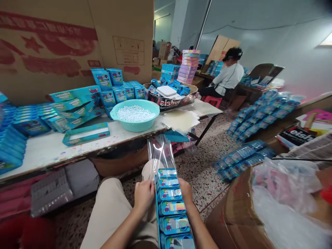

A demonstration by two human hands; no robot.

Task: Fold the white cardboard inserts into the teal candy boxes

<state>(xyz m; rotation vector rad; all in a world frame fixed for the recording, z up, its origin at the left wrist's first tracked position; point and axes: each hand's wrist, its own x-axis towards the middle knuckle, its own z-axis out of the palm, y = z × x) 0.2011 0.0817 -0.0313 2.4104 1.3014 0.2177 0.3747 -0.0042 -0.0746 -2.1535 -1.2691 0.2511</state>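
Note:
My hands are low in the view, above my beige trousers (114, 211). A long row of blue-and-teal flat packets (171, 211) stands on edge, running from my lap up to about chest height. A clear plastic bag (160, 154) rises from the row's top end, and its lower part seems drawn over the top packets. My left hand (144, 195) pinches the bag's edge at the row's left side. My right hand (185, 191) grips the row's right side. The row's lower end runs out of the picture.
A white table (77, 145) on the left holds blue boxes and a teal basin of white pellets (135, 114). A seated person (228, 76) works at the back. Blue packs lie on the terrazzo floor (207, 166) to the right. A cardboard carton with plastic (246, 214) stands close at lower right.

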